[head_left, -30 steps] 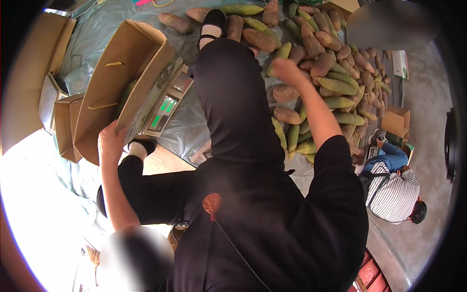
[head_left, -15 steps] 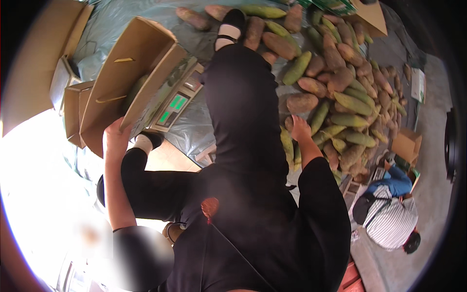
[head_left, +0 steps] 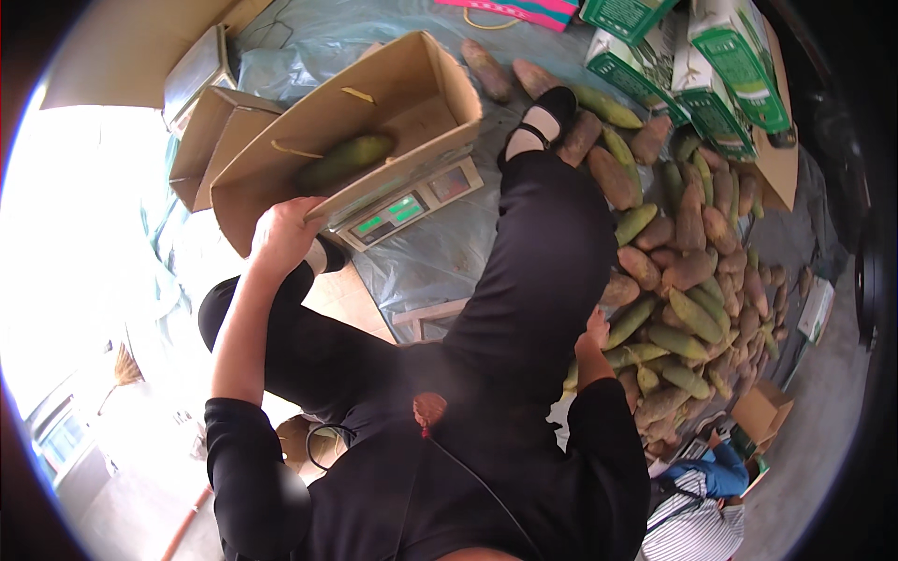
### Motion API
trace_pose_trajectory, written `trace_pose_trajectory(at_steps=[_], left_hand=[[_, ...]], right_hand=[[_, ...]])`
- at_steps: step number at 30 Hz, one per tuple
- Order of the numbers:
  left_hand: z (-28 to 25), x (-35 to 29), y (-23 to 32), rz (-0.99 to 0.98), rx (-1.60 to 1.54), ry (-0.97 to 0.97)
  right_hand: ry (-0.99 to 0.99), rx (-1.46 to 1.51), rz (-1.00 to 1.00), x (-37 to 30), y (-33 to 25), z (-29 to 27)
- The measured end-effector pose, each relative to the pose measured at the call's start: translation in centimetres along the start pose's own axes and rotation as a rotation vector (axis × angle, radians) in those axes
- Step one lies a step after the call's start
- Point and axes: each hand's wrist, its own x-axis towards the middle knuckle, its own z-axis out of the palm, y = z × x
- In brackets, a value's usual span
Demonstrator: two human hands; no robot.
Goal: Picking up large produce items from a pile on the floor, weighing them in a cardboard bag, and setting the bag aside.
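My left hand [head_left: 285, 234] is closed on the near rim of an open cardboard box [head_left: 412, 173]. The box rests tilted on a digital scale [head_left: 412, 208] with a green lit display. Inside it lies a long green radish-like vegetable [head_left: 360, 154]. On my other side, my right hand [head_left: 593, 335] is low beside my thigh, at the near edge of a heap of long green and reddish-brown root vegetables [head_left: 692, 271]. A green one [head_left: 631, 320] lies right beside it. My thigh partly hides those fingers, and whether they hold anything does not show.
Green-and-white cartons [head_left: 716, 103] stand beyond the heap, with a pink bag [head_left: 514, 9] at the far edge. A smaller open box [head_left: 220, 140] sits left of the scale. Plastic sheeting [head_left: 393, 271] covers the floor. Another person [head_left: 697, 514] works at the lower right.
The view has turned, so the box's inside and the vegetable in it show more. My right hand has drawn back toward my body. The left hand keeps its hold on the box rim.
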Motion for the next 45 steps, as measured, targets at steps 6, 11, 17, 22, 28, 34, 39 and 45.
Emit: trace_pose_trajectory(at_steps=[6, 11, 17, 22, 28, 34, 39, 45], left_hand=[[-0.4, 0.2, 0.2, 0.007, 0.008, 0.003], [-0.3, 0.5, 0.2, -0.036, 0.034, -0.057], [-0.5, -0.1, -0.3, -0.042, 0.057, -0.043], [-0.8, -0.2, -0.2, -0.043, 0.063, -0.077], [-0.9, -0.1, -0.3, -0.016, 0.052, -0.063], [-0.7, 0.3, -0.4, 0.002, 0.061, -0.058], [-0.4, 0.6, -0.6, 0.024, 0.079, -0.061], [-1.1, 0.3, -0.2, 0.004, 0.119, -0.119]], right_hand=[[0.178, 0.747, 0.209, 1.1, 3.4, 2.0], [0.372, 1.151, 0.037, 4.2, 5.1, 0.6], [0.587, 1.205, -0.172, 1.6, -1.9, -22.6], [0.730, 1.327, -0.576, 0.2, -6.2, -37.9], [0.570, 1.332, -0.995, -2.9, -14.7, -49.2], [0.433, 0.962, -1.209, 0.7, -26.5, -48.3], [0.286, 0.590, -0.921, 3.8, -33.4, -43.4], [0.073, 0.378, -0.551, 5.2, -36.3, -41.5]])
